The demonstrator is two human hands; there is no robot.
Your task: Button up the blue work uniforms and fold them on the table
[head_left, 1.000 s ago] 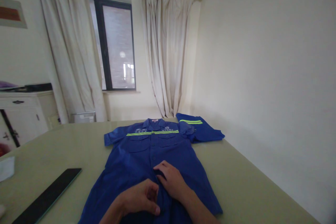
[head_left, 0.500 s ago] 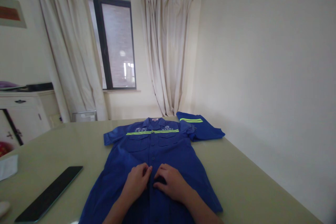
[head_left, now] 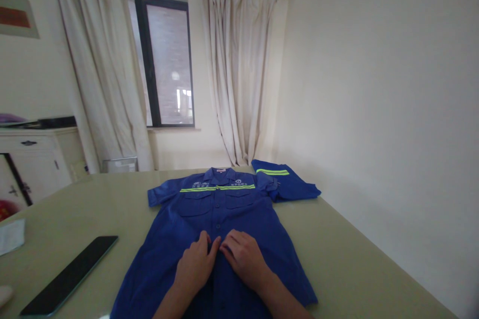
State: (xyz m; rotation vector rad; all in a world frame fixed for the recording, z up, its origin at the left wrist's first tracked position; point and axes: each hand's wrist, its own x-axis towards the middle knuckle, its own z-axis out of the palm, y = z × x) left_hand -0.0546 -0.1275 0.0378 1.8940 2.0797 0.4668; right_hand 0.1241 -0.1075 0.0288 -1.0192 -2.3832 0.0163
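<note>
A blue short-sleeved work shirt lies front side up on the table, its collar at the far end. Yellow-green reflective strips cross its chest above two flap pockets. Both hands meet at the buttoned front, just below a visible button. My left hand pinches the fabric on the left of the placket, thumb and fingers close together. Opposite it, my right hand is closed on the placket from the right, fingertips bent down. The button between the fingertips, if there is one, is hidden.
Beyond the right sleeve lies a folded blue garment with a reflective strip. A dark flat slab rests on the greenish table at left, near a pale sheet. The wall borders the table's right side.
Both hands have shifted slightly, and their fingertips have come closer together at the placket. The right thumb has drawn in toward its fingers. The shirt stays in place.
</note>
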